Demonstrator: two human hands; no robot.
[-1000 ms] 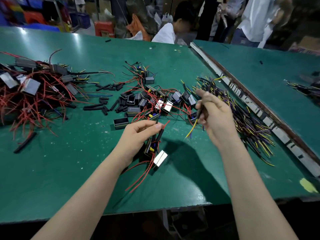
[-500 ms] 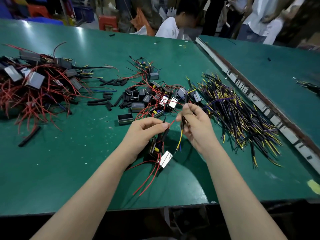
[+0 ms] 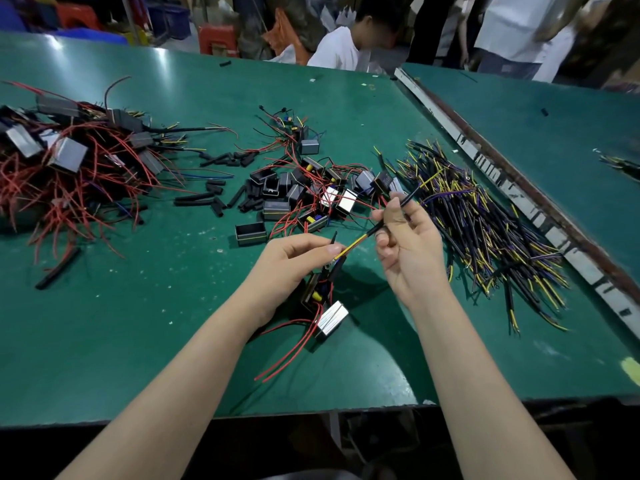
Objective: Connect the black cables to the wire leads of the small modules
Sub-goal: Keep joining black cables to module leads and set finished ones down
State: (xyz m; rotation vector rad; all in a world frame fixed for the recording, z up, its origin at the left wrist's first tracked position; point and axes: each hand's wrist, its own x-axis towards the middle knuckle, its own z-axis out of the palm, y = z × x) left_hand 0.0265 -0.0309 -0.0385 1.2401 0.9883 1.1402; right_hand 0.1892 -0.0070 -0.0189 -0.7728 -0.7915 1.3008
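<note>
Risen and turned palm-up since half a second ago, the right hand [image 3: 410,252] pinches a black-sheathed cable with yellow leads [image 3: 379,227], reaching toward eight o'clock; the left hand [image 3: 291,263] grips the small black wire-leaded module [image 3: 316,291] above the green table [image 3: 138,323].

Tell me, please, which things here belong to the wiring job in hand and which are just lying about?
In use:
- black cable, pinched by the right hand
- small module, its leads held by the left hand
- cable pile
- unwired modules

Lying about:
- red-wired heap
- black sleeve pieces
- empty black case
</note>
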